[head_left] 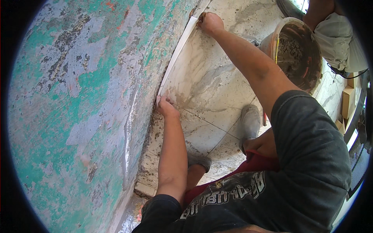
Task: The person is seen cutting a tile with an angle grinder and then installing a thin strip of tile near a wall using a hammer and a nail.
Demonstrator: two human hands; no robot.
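A long narrow white skirting tile (176,52) stands on edge against the foot of a wall (85,97) with peeling teal and grey paint. My left hand (165,105) grips the tile's near end down at the floor. My right hand (210,22) holds its far end, fingers curled over the top edge. Both arms reach forward from a crouch, with my grey shoes (249,122) planted on the floor tiles.
A brown bucket (297,52) of grey mortar stands at the upper right, with a white cloth or sack (336,39) beside it. The marbled floor tiles (210,85) are smeared with mortar. Cardboard boxes (348,101) lie at the right edge.
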